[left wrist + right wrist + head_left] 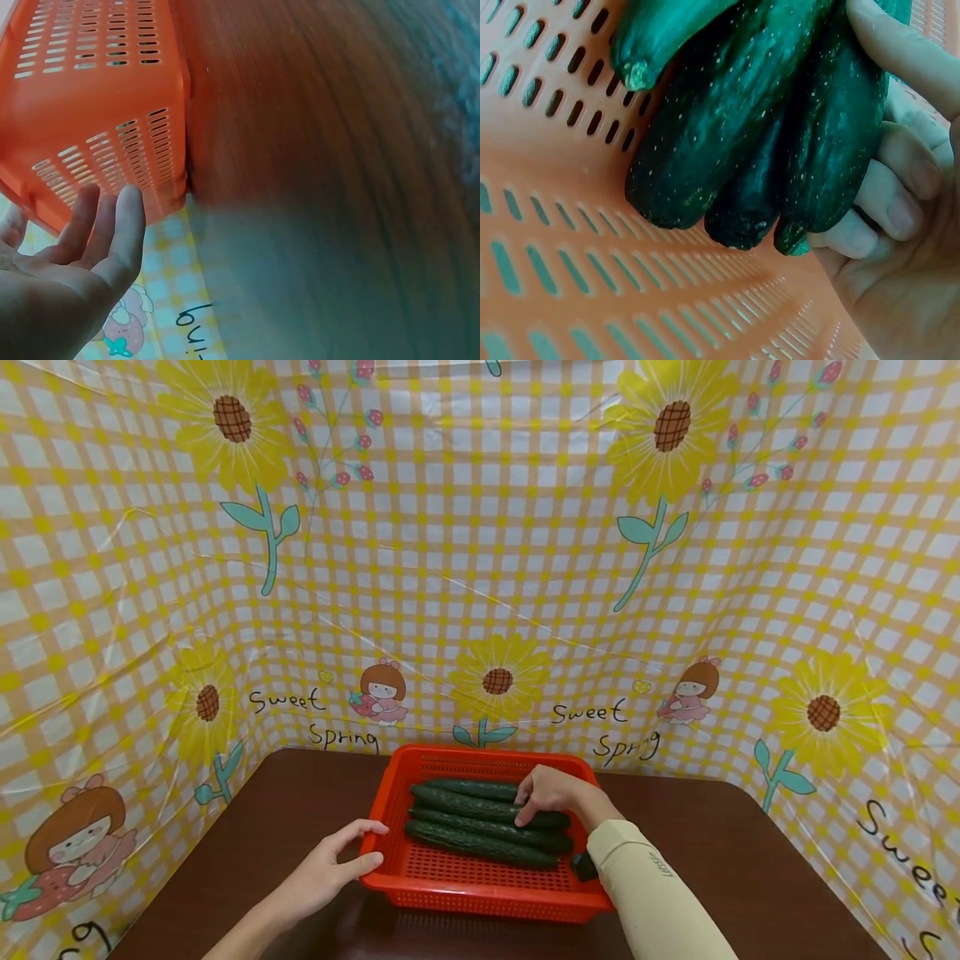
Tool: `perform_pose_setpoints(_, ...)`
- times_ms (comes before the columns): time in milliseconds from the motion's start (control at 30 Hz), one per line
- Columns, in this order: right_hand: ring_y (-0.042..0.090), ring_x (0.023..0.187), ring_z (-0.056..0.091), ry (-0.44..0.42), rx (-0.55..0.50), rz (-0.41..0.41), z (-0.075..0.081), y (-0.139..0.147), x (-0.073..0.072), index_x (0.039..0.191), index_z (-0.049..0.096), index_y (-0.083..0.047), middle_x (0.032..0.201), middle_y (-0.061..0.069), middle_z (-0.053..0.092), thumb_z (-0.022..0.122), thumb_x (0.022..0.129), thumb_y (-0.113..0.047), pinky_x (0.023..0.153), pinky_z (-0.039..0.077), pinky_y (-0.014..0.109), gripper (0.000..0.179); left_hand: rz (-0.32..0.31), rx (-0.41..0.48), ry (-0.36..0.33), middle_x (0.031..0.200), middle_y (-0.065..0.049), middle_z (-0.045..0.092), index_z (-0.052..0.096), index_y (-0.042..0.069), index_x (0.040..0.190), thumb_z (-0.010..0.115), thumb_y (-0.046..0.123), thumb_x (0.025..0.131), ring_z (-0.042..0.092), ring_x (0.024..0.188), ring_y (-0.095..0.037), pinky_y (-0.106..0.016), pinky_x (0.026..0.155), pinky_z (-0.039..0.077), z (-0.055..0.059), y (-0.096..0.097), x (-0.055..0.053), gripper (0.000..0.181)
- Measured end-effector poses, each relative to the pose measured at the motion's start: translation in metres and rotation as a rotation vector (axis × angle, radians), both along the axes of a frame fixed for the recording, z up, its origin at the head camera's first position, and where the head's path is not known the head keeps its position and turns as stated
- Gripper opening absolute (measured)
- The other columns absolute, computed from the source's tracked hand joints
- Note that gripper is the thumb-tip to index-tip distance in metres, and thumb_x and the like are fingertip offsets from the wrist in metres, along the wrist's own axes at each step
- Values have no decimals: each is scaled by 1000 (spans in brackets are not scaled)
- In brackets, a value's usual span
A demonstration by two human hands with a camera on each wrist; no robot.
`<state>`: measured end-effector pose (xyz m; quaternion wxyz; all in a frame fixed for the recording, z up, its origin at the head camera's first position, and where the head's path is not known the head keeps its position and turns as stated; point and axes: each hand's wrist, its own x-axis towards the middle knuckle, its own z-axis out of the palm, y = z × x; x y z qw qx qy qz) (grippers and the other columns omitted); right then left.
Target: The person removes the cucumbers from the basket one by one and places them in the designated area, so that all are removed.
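Left hand (324, 870) chills loose by the red plastic basket (487, 903), 9 o'clock; right hand (553, 791) grips a cucumber (834, 146), roughly 2.

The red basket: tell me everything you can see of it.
The red basket is rectangular and looks like plastic, with a smooth rim, slotted walls and a perforated base. It stands upright on the dark brown table, with cucumbers lying side by side inside. Of the hands, the left hand is at its left rim, contact hard to confirm; the right hand reaches inside.
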<state>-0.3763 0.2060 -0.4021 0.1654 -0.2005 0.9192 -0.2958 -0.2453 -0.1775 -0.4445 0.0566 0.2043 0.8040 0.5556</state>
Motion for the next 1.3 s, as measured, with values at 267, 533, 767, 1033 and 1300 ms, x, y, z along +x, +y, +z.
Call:
perform_pose_setpoints(267,25,104,66,-38,-36,-22,-7,6,3,97,80,-3,111,12,75,86,77,-8,84,56,38,21,-21,22,-46,138,-17,50,54,7,135,61,23,102,38,124,-35,-37,86,51,-3,3,4,38)
perform_pose_setpoints(533,30,113,63,-38,-54,-4,-7,8,1,95,80,-3,118,12,72,85,79,-10,89,55,42,18,26,-53,-2,141,-10,55,57,16,136,60,29,102,40,132,-36,-58,101,38,-2,4,3,36)
perform_pose_setpoints(767,27,109,64,-44,-59,-18,-11,12,1,90,79,-4,113,8,74,85,78,-11,88,55,42,16,37,-57,-29,148,-11,50,54,18,141,62,33,100,34,141,-44,-67,106,31,-4,8,8,44)
perform_pose_setpoints(1033,38,119,60,-73,-92,-31,-10,13,-1,98,79,-1,122,15,70,85,79,-8,96,52,49,21,38,-53,-41,151,-11,48,53,19,143,63,32,100,33,141,-42,-67,105,31,-2,7,9,46)
perform_pose_setpoints(1300,38,122,60,-71,-87,-30,-9,10,-1,107,78,-1,126,18,68,85,79,-9,96,52,48,30,23,-33,-32,146,-12,53,57,14,138,63,30,100,33,141,-41,-60,105,35,1,4,10,41)
